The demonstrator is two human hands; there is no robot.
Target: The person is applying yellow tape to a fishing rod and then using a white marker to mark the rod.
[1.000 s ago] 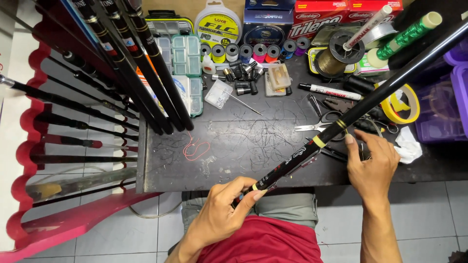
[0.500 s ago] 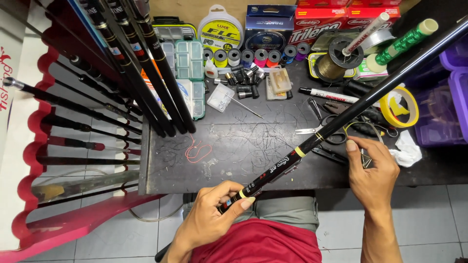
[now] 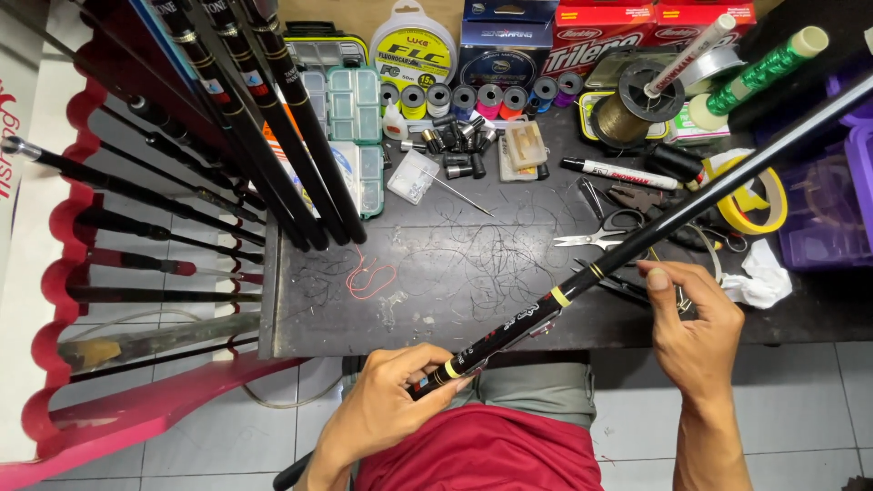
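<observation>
A long black fishing rod (image 3: 637, 245) with yellow bands slants from my lap up to the top right, above a dark workbench (image 3: 455, 273). My left hand (image 3: 386, 409) grips its lower end near a yellow ring. My right hand (image 3: 696, 323) is just under the rod's middle, thumb and fingers pinched together close to the blank; what they pinch is too small to tell. I am seated, with a red shirt at the bottom of the view.
Several black rods (image 3: 264, 118) lean in a red rack (image 3: 55, 273) at left. The bench carries tackle boxes (image 3: 350, 109), thread spools (image 3: 491, 95), scissors (image 3: 596, 238), a marker (image 3: 618, 171), yellow tape (image 3: 755, 195), a red line scrap (image 3: 364, 273) and purple bins (image 3: 832, 200).
The rod has slid down toward my lap, its yellow bands now lower. My left hand stays gripped on the butt. My right hand has drawn closer under the rod.
</observation>
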